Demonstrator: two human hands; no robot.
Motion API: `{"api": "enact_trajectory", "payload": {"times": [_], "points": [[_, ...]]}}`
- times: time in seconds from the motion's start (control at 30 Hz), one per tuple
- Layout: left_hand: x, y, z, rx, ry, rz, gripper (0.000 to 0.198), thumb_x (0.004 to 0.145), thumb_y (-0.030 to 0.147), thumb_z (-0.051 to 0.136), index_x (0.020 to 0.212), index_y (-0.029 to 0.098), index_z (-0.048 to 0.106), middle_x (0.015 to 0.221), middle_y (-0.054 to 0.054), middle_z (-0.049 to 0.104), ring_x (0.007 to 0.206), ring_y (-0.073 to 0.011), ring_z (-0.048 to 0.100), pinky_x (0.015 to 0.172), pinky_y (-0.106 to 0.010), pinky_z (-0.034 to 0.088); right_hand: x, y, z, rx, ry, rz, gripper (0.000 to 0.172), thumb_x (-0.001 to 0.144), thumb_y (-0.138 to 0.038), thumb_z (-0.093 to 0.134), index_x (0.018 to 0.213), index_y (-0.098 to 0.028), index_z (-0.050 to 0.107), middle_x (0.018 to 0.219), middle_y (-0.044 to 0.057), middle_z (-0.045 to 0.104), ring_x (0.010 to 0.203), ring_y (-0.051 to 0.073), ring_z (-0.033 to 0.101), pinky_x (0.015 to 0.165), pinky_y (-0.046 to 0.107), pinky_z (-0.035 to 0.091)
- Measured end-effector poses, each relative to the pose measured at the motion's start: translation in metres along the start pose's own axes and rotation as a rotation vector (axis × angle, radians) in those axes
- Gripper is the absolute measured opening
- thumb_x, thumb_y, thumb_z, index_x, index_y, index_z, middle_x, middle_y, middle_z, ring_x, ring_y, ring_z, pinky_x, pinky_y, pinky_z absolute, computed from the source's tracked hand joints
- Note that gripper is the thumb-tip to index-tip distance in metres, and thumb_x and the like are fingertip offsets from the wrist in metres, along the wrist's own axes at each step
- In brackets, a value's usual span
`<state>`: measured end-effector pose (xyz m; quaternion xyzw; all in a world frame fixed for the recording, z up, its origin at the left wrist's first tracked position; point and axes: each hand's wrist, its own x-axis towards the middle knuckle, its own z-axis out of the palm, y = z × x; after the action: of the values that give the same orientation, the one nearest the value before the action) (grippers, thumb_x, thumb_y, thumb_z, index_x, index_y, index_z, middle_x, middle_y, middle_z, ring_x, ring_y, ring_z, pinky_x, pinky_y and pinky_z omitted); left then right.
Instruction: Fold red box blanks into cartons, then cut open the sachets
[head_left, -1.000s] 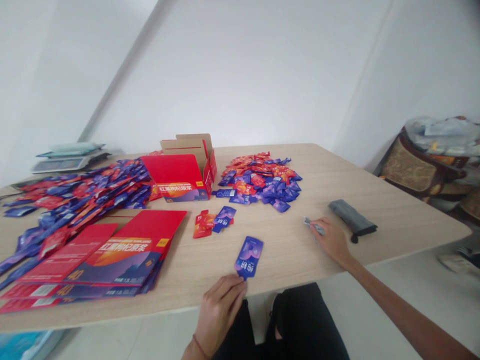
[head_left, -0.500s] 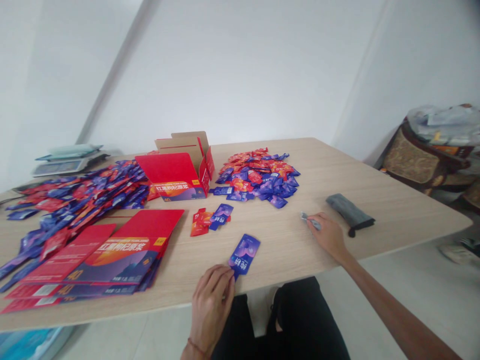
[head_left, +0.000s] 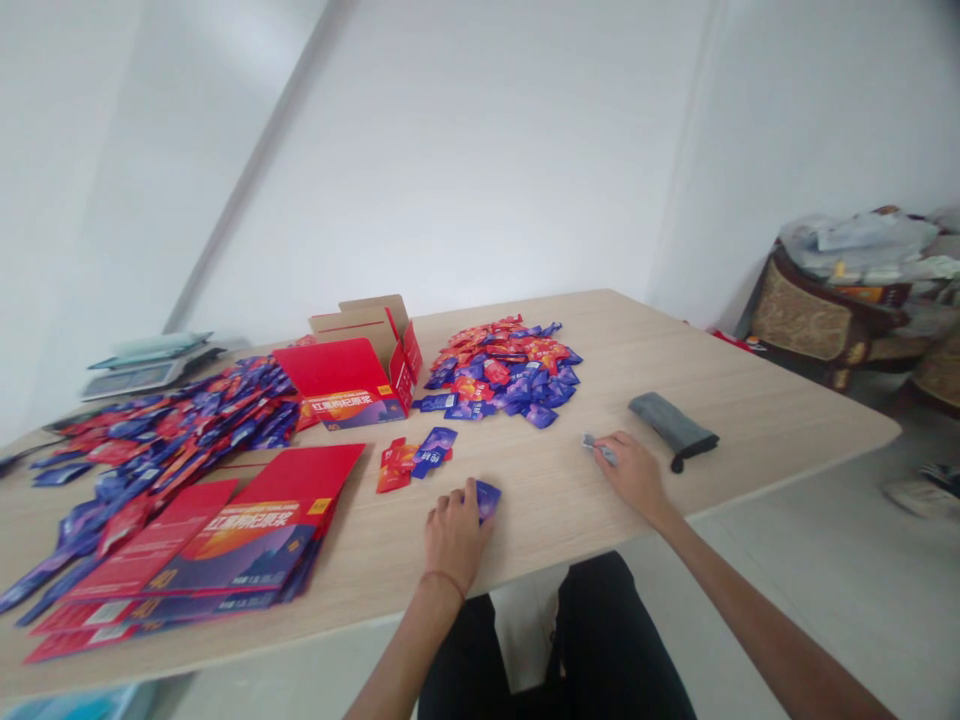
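My left hand is closed over the lower part of a purple sachet, whose top end shows past the fingers near the table's front edge. My right hand rests on the table to the right, its fingers pinching a small grey-white object too small to name. A dark grey pouch lies just beyond the right hand. Between the left hand and an open red box are a few red sachets with purple ones beside and over them.
A heap of red and purple sachets lies at the table's middle back. A larger heap spreads at the left, behind flat red cartons. A scale stands at the back left. Bags fill a chair at the right.
My left hand has moved forward and now covers much of the purple sachet. My right hand still holds the small grey-white object. The camera view has shifted slightly.
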<state>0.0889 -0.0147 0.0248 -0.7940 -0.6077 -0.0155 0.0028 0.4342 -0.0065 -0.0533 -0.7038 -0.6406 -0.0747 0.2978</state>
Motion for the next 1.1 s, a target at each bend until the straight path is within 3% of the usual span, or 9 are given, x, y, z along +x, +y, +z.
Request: {"api": "enact_trajectory", "payload": {"times": [0.2,0.3,0.4,0.6,0.7,0.87,1.0,1.1], "points": [[-0.002,-0.007,-0.009,0.013,-0.035,0.060,0.059,0.096,0.030,0.064,0.151,0.017,0.046,0.129,-0.015,0.069,0.118,-0.0308,0.068,0.096,-0.038,0.053,0.000,0.000,0.000,0.019,0.002,0.001,0.029,0.105,-0.033,0.049,0.104,-0.022,0.075,0.108,0.008,0.074,0.100,0.023,0.066,0.084,0.032,0.045],[0.000,-0.014,-0.012,0.026,-0.007,0.148,0.054,0.095,0.026,0.061,0.147,0.018,0.050,0.134,-0.016,0.067,0.119,-0.0300,0.068,0.094,-0.037,0.055,-0.001,-0.001,0.001,0.018,0.001,0.004,0.029,0.105,-0.033,0.049,0.106,-0.022,0.075,0.109,0.008,0.074,0.100,0.023,0.066,0.083,0.033,0.045],[0.012,-0.026,-0.028,0.080,0.047,0.242,0.055,0.096,0.027,0.059,0.149,0.016,0.050,0.140,-0.018,0.064,0.123,-0.0319,0.067,0.098,-0.039,0.054,-0.001,-0.001,0.002,0.020,-0.007,0.004,0.028,0.105,-0.033,0.050,0.107,-0.022,0.076,0.109,0.008,0.074,0.100,0.023,0.066,0.082,0.032,0.044],[0.076,-0.060,-0.078,0.117,0.034,0.366,0.062,0.095,0.030,0.062,0.154,0.020,0.048,0.145,-0.016,0.063,0.128,-0.0349,0.064,0.109,-0.045,0.049,-0.002,-0.002,0.005,0.004,0.009,0.016,0.024,0.104,-0.031,0.053,0.105,-0.023,0.075,0.108,0.007,0.073,0.100,0.023,0.065,0.079,0.031,0.043],[0.117,-0.079,-0.087,0.098,-0.041,0.436,0.068,0.091,0.038,0.068,0.154,0.021,0.048,0.145,-0.014,0.064,0.130,-0.0337,0.063,0.111,-0.042,0.049,-0.002,-0.003,0.003,0.005,0.008,0.006,0.024,0.104,-0.030,0.053,0.106,-0.023,0.076,0.108,0.007,0.073,0.101,0.023,0.066,0.079,0.031,0.043],[0.165,-0.101,-0.075,0.072,-0.155,0.453,0.076,0.079,0.027,0.075,0.151,0.021,0.051,0.140,-0.011,0.069,0.126,-0.0314,0.067,0.107,-0.037,0.051,-0.002,-0.005,0.003,0.009,0.019,-0.006,0.025,0.104,-0.027,0.053,0.108,-0.022,0.076,0.109,0.008,0.073,0.101,0.023,0.066,0.082,0.031,0.044],[0.178,-0.110,-0.055,0.039,-0.207,0.422,0.078,0.076,0.021,0.078,0.150,0.022,0.053,0.136,-0.011,0.072,0.125,-0.0326,0.067,0.106,-0.041,0.053,-0.002,-0.006,0.004,0.001,0.013,0.007,0.025,0.103,-0.026,0.053,0.107,-0.022,0.077,0.107,0.009,0.073,0.100,0.023,0.067,0.082,0.032,0.046],[0.180,-0.115,-0.043,-0.004,-0.230,0.406,0.068,0.085,0.027,0.079,0.147,0.018,0.055,0.136,-0.014,0.070,0.124,-0.0323,0.067,0.106,-0.049,0.054,-0.001,-0.006,0.005,-0.004,0.013,0.010,0.025,0.103,-0.026,0.053,0.106,-0.023,0.077,0.107,0.009,0.073,0.101,0.024,0.067,0.082,0.031,0.047]]}}
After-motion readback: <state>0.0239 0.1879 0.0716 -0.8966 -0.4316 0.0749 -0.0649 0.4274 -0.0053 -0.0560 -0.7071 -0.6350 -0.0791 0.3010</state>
